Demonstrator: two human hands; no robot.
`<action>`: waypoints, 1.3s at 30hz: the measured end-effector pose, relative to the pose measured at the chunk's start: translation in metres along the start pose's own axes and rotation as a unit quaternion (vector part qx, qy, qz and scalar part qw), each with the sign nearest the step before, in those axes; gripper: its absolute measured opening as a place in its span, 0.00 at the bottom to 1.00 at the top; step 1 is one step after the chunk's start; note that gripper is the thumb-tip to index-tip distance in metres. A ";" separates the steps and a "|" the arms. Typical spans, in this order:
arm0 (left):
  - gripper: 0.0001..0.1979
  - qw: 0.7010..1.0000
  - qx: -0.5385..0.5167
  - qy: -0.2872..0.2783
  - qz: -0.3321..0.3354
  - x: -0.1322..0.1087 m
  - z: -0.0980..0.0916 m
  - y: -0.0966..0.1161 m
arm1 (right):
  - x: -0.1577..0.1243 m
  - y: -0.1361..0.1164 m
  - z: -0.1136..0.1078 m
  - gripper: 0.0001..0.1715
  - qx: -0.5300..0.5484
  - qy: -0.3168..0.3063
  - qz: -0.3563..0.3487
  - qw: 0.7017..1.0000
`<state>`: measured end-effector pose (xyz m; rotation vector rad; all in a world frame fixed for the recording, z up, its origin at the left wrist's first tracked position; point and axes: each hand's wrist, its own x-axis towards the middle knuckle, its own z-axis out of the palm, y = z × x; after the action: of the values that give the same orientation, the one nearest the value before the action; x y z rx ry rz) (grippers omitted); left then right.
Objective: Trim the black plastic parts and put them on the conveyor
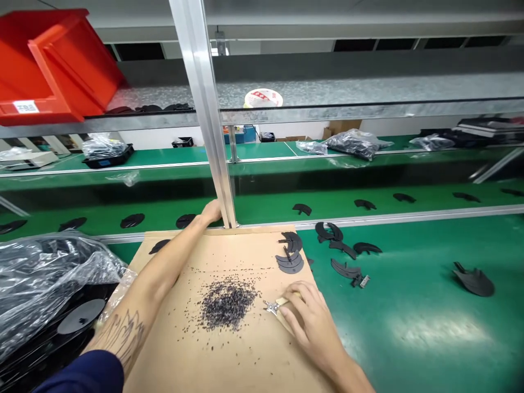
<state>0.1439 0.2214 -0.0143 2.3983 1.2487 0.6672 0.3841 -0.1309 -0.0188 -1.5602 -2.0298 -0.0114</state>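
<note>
My right hand (305, 316) is closed around the pale handles of small cutting pliers (272, 307), whose metal jaws point left above the cardboard sheet (172, 349). Left of the jaws lies a loose pile of tiny black bits (229, 303). With the arm stretched forward, my left hand (212, 211) reaches over the green belt (262, 204) beside the metal post. Its fingers are hidden by the post, so what they do cannot be seen. Round black plastic parts, one of them a disc (186, 220), lie on the belt left of that hand. Black curved parts (290, 262) rest on the sheet's right edge.
Several loose black curved pieces (344, 267) lie on the green table (409, 338) at right. A plastic-covered stack of black parts (77, 316) stands at left. The upright metal post (207, 103) rises at the sheet's back edge. A red bin (61, 65) and tape roll (264, 98) sit on the shelf.
</note>
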 end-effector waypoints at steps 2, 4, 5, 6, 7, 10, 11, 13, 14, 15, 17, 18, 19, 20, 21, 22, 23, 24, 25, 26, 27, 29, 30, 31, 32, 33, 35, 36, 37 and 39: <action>0.16 0.998 0.029 0.026 -0.043 -0.016 -0.032 -0.005 | 0.001 0.001 0.000 0.11 0.001 0.010 -0.004 1.000; 0.13 0.995 0.037 0.056 -0.071 -0.035 -0.067 -0.008 | 0.001 0.003 -0.001 0.12 0.014 0.021 -0.008 1.000; 0.10 0.994 0.038 0.067 -0.082 -0.046 -0.085 -0.009 | 0.001 0.003 -0.001 0.12 0.025 0.030 -0.009 0.999; 0.09 0.993 0.035 0.073 -0.088 -0.059 -0.101 -0.008 | 0.002 0.003 -0.002 0.12 0.037 0.040 -0.009 0.998; 0.08 0.993 0.029 0.074 -0.090 -0.073 -0.115 -0.005 | 0.003 0.002 -0.002 0.12 0.051 0.051 -0.008 0.997; 0.07 0.996 -0.009 0.056 -0.070 -0.128 -0.137 0.017 | 0.011 -0.009 -0.003 0.12 0.107 0.055 -0.011 0.993; 0.06 0.997 -0.023 0.045 -0.059 -0.150 -0.138 0.028 | 0.016 -0.015 -0.002 0.12 0.130 0.040 -0.017 0.991; 0.05 0.996 -0.089 0.006 0.029 -0.195 -0.129 0.056 | 0.028 -0.035 0.003 0.16 0.186 -0.014 -0.025 0.982; 0.05 0.988 -0.128 -0.022 0.088 -0.216 -0.121 0.071 | 0.035 -0.047 0.007 0.20 0.224 -0.051 -0.024 0.973; 0.05 0.977 -0.157 -0.053 0.134 -0.235 -0.112 0.084 | 0.042 -0.060 0.013 0.25 0.271 -0.095 -0.017 0.958; 0.07 0.965 -0.176 -0.080 0.178 -0.266 -0.095 0.105 | 0.055 -0.084 0.026 0.32 0.377 -0.207 0.007 0.903; 0.08 0.963 -0.176 -0.080 0.190 -0.278 -0.089 0.110 | 0.059 -0.095 0.033 0.33 0.422 -0.261 0.021 0.868; 0.09 0.966 -0.161 -0.074 0.191 -0.287 -0.085 0.112 | 0.063 -0.103 0.040 0.33 0.455 -0.301 0.036 0.837; 0.11 0.971 -0.137 -0.064 0.185 -0.294 -0.086 0.110 | 0.065 -0.108 0.046 0.32 0.476 -0.323 0.051 0.816; 0.12 0.977 -0.113 -0.048 0.174 -0.300 -0.089 0.104 | 0.066 -0.110 0.051 0.30 0.486 -0.326 0.068 0.808; 0.11 0.984 -0.082 -0.028 0.154 -0.305 -0.096 0.095 | 0.067 -0.109 0.055 0.29 0.490 -0.313 0.087 0.809; 0.10 0.992 -0.040 -0.010 0.122 -0.309 -0.106 0.084 | 0.067 -0.106 0.058 0.27 0.491 -0.290 0.105 0.815; 0.09 0.997 -0.003 0.007 0.081 -0.313 -0.118 0.071 | 0.067 -0.102 0.060 0.27 0.492 -0.263 0.122 0.821; 0.09 0.997 0.079 0.010 0.013 -0.316 -0.130 0.057 | 0.067 -0.097 0.060 0.26 0.492 -0.235 0.138 0.827; 0.09 0.982 0.175 -0.016 -0.075 -0.320 -0.142 0.043 | 0.067 -0.092 0.060 0.27 0.493 -0.207 0.153 0.831; 0.08 0.954 0.250 -0.048 -0.155 -0.323 -0.152 0.030 | 0.068 -0.088 0.059 0.27 0.493 -0.183 0.166 0.834; 0.07 0.929 0.295 -0.073 -0.213 -0.328 -0.165 0.009 | 0.069 -0.084 0.056 0.28 0.496 -0.148 0.189 0.835; 0.09 0.921 0.305 -0.084 -0.229 -0.330 -0.167 0.001 | 0.069 -0.083 0.055 0.28 0.497 -0.140 0.197 0.833; 0.12 0.917 0.309 -0.092 -0.236 -0.331 -0.167 -0.004 | 0.069 -0.082 0.054 0.28 0.499 -0.138 0.201 0.832; 0.13 0.912 0.315 -0.100 -0.242 -0.332 -0.166 -0.008 | 0.069 -0.083 0.054 0.28 0.501 -0.139 0.201 0.830; 0.14 0.908 0.322 -0.107 -0.246 -0.332 -0.163 -0.009 | 0.068 -0.083 0.054 0.27 0.504 -0.141 0.198 0.829; 0.12 0.903 0.333 -0.112 -0.246 -0.331 -0.159 -0.009 | 0.064 -0.083 0.055 0.26 0.512 -0.145 0.191 0.825; 0.11 0.902 0.338 -0.110 -0.244 -0.330 -0.158 -0.008 | 0.062 -0.083 0.056 0.24 0.518 -0.147 0.190 0.821; 0.09 0.902 0.343 -0.105 -0.241 -0.330 -0.158 -0.006 | 0.060 -0.083 0.057 0.24 0.526 -0.147 0.192 0.815; 0.12 0.901 0.354 -0.085 -0.237 -0.329 -0.158 0.002 | 0.056 -0.084 0.058 0.23 0.542 -0.143 0.205 0.802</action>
<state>-0.1070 -0.0382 0.0370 2.4024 2.1590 -0.1877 0.2757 -0.0880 -0.0154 -1.1655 -1.3247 1.3694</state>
